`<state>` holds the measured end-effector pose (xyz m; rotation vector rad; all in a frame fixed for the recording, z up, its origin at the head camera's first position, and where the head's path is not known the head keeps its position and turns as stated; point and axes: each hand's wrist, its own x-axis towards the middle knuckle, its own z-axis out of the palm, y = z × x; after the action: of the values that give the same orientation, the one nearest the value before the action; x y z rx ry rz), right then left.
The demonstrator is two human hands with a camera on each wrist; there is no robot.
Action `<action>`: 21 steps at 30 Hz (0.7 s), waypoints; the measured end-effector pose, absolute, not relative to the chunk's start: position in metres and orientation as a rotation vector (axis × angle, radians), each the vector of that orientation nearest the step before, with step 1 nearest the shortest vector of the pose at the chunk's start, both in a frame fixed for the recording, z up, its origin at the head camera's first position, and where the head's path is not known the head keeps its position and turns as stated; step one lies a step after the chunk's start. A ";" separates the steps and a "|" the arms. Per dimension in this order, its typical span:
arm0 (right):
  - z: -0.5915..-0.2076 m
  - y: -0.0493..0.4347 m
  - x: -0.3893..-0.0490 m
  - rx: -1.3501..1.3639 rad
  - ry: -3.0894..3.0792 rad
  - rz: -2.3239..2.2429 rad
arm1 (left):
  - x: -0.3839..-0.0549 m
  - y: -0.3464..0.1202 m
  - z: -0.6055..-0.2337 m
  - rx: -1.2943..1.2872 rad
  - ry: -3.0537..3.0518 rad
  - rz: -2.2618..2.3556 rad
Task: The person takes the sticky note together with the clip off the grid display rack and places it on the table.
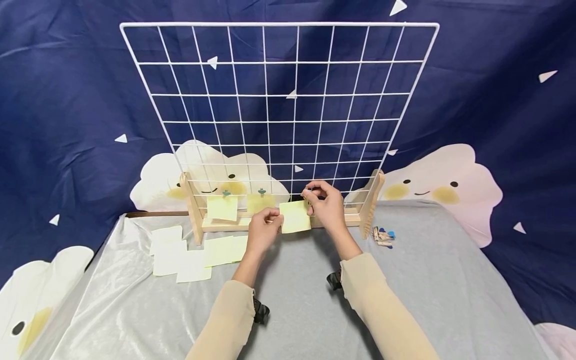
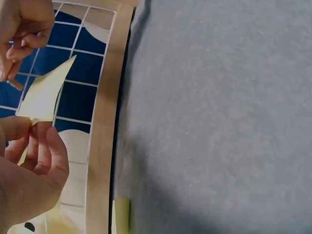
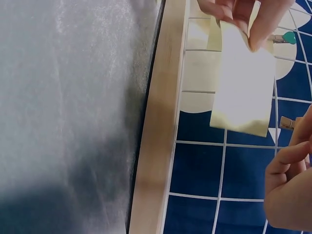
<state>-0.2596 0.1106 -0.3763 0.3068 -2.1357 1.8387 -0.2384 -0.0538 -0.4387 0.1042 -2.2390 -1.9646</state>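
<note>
A pale yellow sticky note (image 1: 294, 217) stands in front of the lower part of the white wire grid (image 1: 294, 121). My left hand (image 1: 264, 229) pinches its left edge between thumb and fingers; in the right wrist view the paper bends where it is pinched. At the note's upper right corner, my right hand (image 1: 328, 206) holds a small wooden clothespin (image 3: 287, 123), whose tip sticks out past the fingers. To the left, a yellow note (image 1: 222, 208) and another yellow note (image 1: 260, 203) hang from the grid, each under a green-topped clip (image 1: 262, 191).
Several loose yellow notes (image 1: 193, 266) lie on the grey cloth (image 1: 297, 300) at left. A small pile of clothespins (image 1: 384, 237), some with blue tops, lies right of the stand. Wooden feet (image 1: 372, 205) and a crossbar hold the grid upright before a dark blue curtain (image 1: 495, 125).
</note>
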 end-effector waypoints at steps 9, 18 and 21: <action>-0.364 0.116 -0.247 0.335 -2.131 1.870 | -0.231 -0.066 -0.436 0.098 -2.188 -2.009; -0.364 0.129 -0.242 0.305 -2.173 1.825 | -0.224 -0.081 -0.438 0.116 -2.172 -2.030; -0.366 0.134 -0.241 0.297 -2.192 1.816 | -0.221 -0.084 -0.437 0.131 -2.177 -2.027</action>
<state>-0.2413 0.1341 -0.3656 0.2969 -2.1918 1.8165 -0.2215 -0.0845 -0.4368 0.1311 -2.1766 -2.0271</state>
